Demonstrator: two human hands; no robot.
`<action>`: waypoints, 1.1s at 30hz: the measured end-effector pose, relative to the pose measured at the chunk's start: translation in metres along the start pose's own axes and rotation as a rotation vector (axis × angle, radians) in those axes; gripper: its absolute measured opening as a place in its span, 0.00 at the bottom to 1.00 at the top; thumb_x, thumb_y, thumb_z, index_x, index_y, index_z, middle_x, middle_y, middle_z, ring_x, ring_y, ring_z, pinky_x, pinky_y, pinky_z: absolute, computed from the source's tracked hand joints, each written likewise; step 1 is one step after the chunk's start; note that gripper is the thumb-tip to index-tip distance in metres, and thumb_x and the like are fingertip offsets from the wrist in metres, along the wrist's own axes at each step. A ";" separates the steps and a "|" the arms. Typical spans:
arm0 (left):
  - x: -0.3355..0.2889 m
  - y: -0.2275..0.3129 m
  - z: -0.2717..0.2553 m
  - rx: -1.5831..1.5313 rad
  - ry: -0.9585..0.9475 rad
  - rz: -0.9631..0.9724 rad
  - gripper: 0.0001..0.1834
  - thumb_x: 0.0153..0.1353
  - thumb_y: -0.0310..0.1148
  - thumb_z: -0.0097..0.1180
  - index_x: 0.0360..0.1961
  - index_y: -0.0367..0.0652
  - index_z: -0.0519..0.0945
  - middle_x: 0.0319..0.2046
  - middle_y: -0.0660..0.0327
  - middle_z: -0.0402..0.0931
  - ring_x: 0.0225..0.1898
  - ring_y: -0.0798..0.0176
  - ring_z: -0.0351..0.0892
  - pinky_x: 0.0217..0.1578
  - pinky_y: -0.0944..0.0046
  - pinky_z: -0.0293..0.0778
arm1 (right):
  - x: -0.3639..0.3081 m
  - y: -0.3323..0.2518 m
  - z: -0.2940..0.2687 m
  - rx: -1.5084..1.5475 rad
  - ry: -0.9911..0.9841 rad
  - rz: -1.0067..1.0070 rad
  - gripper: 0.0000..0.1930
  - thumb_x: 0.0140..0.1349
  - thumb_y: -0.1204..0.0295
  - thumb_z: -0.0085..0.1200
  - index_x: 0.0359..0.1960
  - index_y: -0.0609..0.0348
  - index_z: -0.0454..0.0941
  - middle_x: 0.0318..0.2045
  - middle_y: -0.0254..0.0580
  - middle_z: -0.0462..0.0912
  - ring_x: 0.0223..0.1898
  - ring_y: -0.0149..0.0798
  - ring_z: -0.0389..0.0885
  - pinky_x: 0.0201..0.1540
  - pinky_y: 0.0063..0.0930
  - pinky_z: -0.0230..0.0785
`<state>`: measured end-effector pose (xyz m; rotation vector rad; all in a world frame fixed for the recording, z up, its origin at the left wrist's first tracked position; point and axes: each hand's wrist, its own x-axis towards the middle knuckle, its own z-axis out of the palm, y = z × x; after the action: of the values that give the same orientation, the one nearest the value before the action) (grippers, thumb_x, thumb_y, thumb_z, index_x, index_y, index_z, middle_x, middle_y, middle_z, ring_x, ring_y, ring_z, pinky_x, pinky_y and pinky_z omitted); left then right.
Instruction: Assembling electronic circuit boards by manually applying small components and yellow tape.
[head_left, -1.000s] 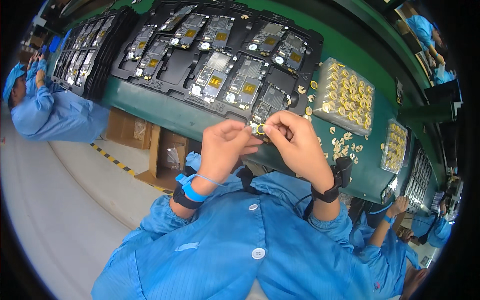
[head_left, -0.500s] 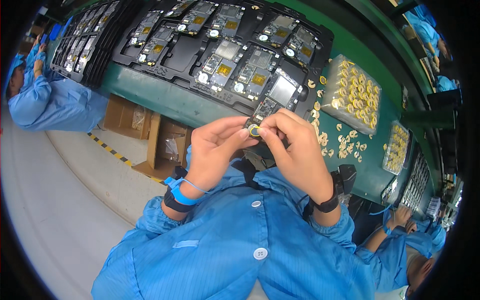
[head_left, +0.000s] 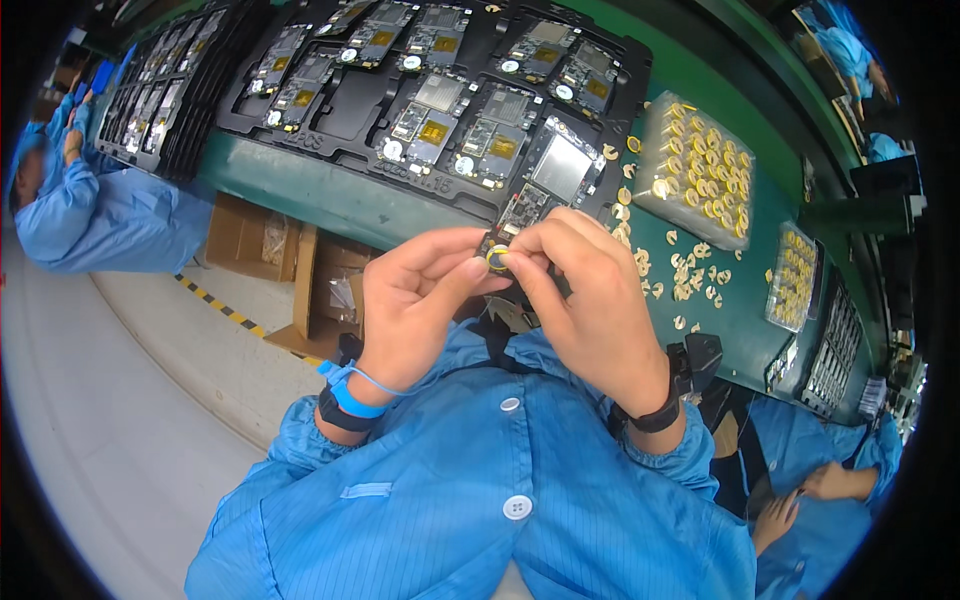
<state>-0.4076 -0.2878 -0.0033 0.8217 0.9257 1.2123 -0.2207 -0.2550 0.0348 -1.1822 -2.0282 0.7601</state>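
A circuit board (head_left: 560, 165) with a silver metal shield slants from the tray's near edge toward me. At its near end is a round coin cell (head_left: 497, 259) with a yellow rim. My left hand (head_left: 410, 305) grips that end of the board, its thumb beside the cell. The thumb and fingertips of my right hand (head_left: 590, 285) pinch at the cell's right side. Whether the cell lies fully flat on the board cannot be seen past the fingertips.
A black tray (head_left: 345, 110) bears several boards with white round labels. To the right, a clear tray (head_left: 740, 235) carries yellow-rimmed cells, with loose pale tabs (head_left: 690, 275) scattered nearby. Stacked black trays (head_left: 185, 160) stand left. Cardboard boxes (head_left: 235, 235) sit below. Co-workers work both sides.
The yellow rim of the cell shows more fully between my fingertips now. Both hands stay at the board's near end. The co-worker's hands at lower right have moved down, away from the bench.
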 end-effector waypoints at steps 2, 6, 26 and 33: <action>0.000 0.002 0.003 0.010 -0.002 0.012 0.15 0.74 0.18 0.56 0.59 0.25 0.79 0.53 0.45 0.86 0.54 0.57 0.88 0.56 0.58 0.87 | -0.002 -0.003 -0.003 0.013 0.001 0.032 0.04 0.65 0.78 0.63 0.34 0.64 0.80 0.30 0.46 0.79 0.34 0.49 0.79 0.37 0.40 0.71; -0.003 0.000 0.008 0.039 0.016 0.078 0.16 0.72 0.17 0.59 0.59 0.25 0.79 0.53 0.45 0.86 0.54 0.57 0.87 0.57 0.58 0.87 | -0.002 -0.007 -0.005 0.056 0.007 0.089 0.06 0.64 0.77 0.64 0.31 0.63 0.78 0.29 0.47 0.80 0.36 0.54 0.80 0.39 0.45 0.72; -0.004 0.006 0.025 0.082 0.123 0.058 0.13 0.71 0.19 0.60 0.54 0.25 0.80 0.47 0.46 0.87 0.47 0.56 0.90 0.48 0.57 0.90 | -0.015 0.001 -0.001 0.056 0.173 -0.094 0.10 0.61 0.80 0.68 0.44 0.61 0.86 0.29 0.41 0.78 0.29 0.43 0.80 0.31 0.35 0.73; -0.007 0.000 0.023 0.082 0.160 0.032 0.12 0.71 0.20 0.58 0.53 0.25 0.80 0.46 0.46 0.88 0.46 0.56 0.90 0.44 0.59 0.91 | -0.016 0.008 -0.003 0.059 0.093 -0.153 0.10 0.62 0.81 0.66 0.45 0.63 0.85 0.32 0.42 0.78 0.31 0.42 0.81 0.32 0.35 0.73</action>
<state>-0.3874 -0.2955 0.0070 0.8160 1.1018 1.2882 -0.2084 -0.2657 0.0266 -0.9974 -1.9795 0.6725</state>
